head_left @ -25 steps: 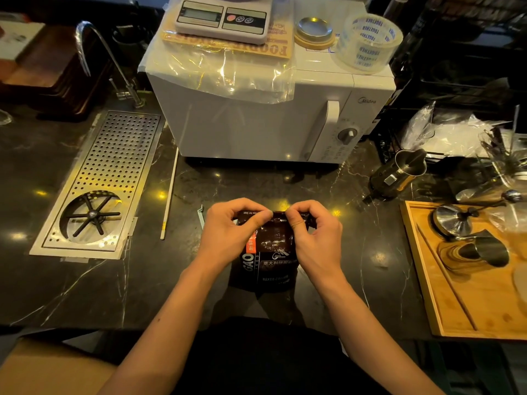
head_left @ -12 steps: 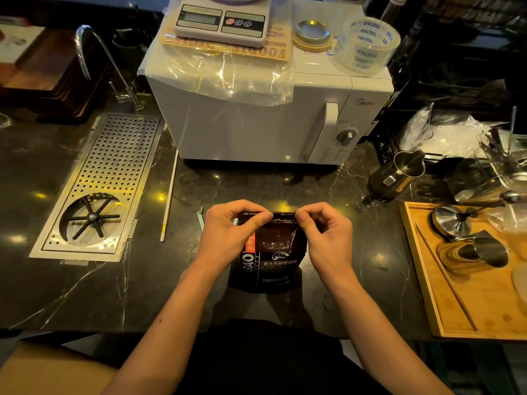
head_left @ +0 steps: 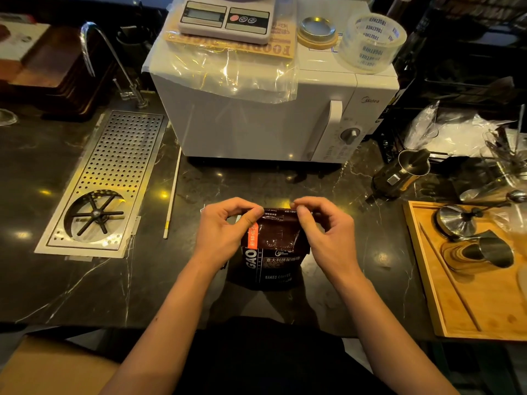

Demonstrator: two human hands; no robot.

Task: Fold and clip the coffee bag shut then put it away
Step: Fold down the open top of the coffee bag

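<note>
A dark brown coffee bag [head_left: 273,252] with white lettering and an orange label stands upright on the black marble counter [head_left: 85,286], near its front edge. My left hand [head_left: 225,229] pinches the bag's top left corner between thumb and fingers. My right hand [head_left: 325,232] pinches the top right corner. The top edge of the bag is stretched flat between the two hands. A small pale object, partly hidden behind my left hand, lies on the counter; I cannot tell what it is.
A white microwave [head_left: 271,115] stands just behind the bag, with a scale [head_left: 228,17] and tape roll [head_left: 370,41] on top. A steel drip tray [head_left: 105,183] is set into the counter at left. A wooden tray [head_left: 445,295] with metal tools lies at right.
My hands have slid apart along the bag's top edge toward its corners, flattening and stretching the top. The bag has stayed in place.
</note>
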